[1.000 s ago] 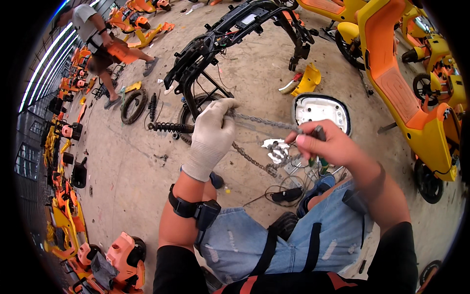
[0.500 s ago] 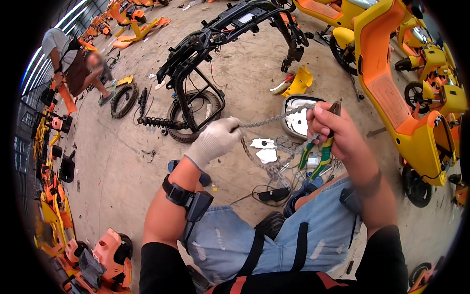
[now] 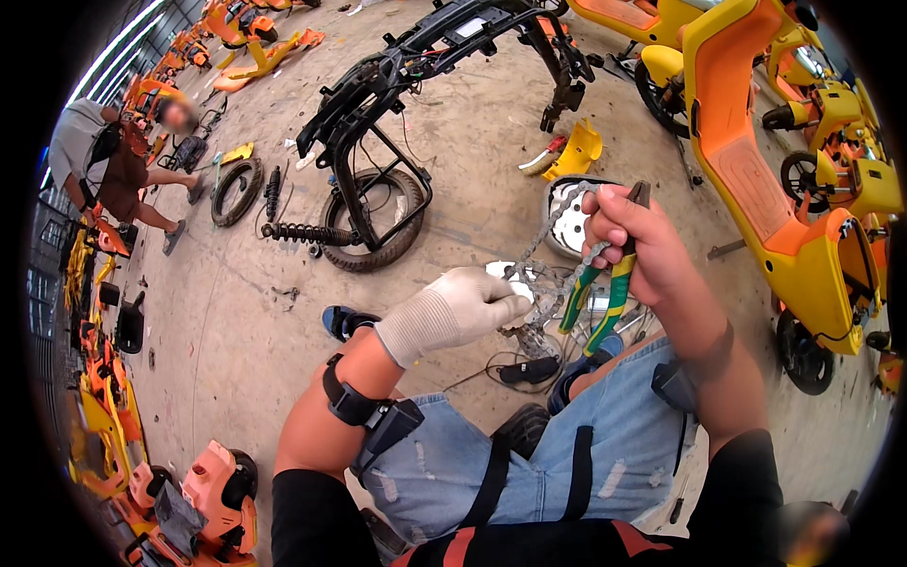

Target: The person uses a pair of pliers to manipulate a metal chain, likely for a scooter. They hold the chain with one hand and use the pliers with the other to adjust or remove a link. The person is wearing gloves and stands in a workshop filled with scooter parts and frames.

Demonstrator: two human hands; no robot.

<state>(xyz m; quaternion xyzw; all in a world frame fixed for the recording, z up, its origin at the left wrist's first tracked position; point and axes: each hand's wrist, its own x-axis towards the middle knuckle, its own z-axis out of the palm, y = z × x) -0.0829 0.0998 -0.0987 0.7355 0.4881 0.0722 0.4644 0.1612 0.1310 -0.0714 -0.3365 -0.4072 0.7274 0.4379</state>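
A grey metal chain (image 3: 549,227) hangs in loops between my hands. My right hand (image 3: 644,246), bare, is closed around a pair of pliers (image 3: 619,295) with green and yellow handles, jaws pointing up. Its fingers also pinch one part of the chain. My left hand (image 3: 463,310), in a white knit glove, is closed at the lower left of the loops; its fingertips pinch the chain, partly hidden by the glove. Below them, more chain bunches above a black object (image 3: 529,370) on the floor.
Ahead stands a bare black scooter frame (image 3: 364,109) with a shock absorber (image 3: 307,233) and a tyre (image 3: 397,241) beside it. A yellow cover piece (image 3: 579,149) lies beyond the chain. Yellow-orange scooter bodies (image 3: 746,170) line the right. A person (image 3: 118,170) is at the far left.
My left hand has moved right and down, closer to my right hand, so the stretched chain now hangs slack. The pliers have shifted slightly left. The person at the left has changed posture.
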